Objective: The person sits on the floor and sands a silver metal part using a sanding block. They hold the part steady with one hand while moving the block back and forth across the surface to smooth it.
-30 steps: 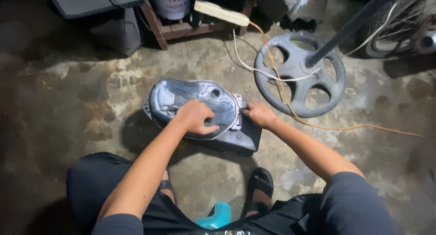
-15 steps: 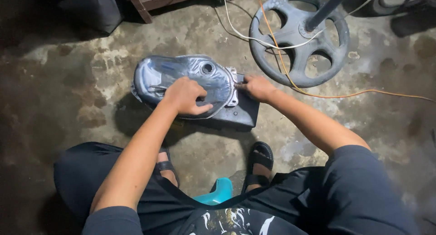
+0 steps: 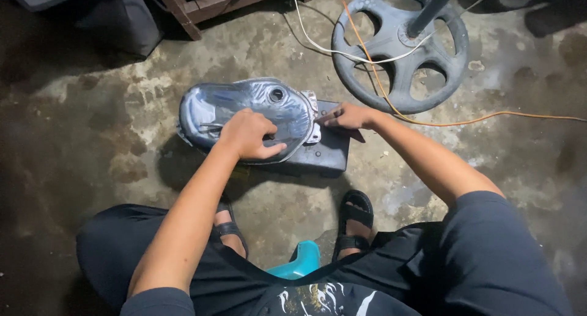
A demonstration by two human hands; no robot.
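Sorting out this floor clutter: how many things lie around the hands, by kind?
Shiny metal tank: 1
Dark flat block under it: 1
Grey wheel-shaped base: 1
Cables, white and orange: 2
Teal stool: 1
Total: 6

We are seeing the metal tank [image 3: 244, 111] lying on the box [image 3: 324, 151]. Our left hand [image 3: 247, 134] is resting on the tank, our right hand [image 3: 348, 116] just right of it. The wheel [image 3: 400, 47] is sitting behind the tank, to its right.
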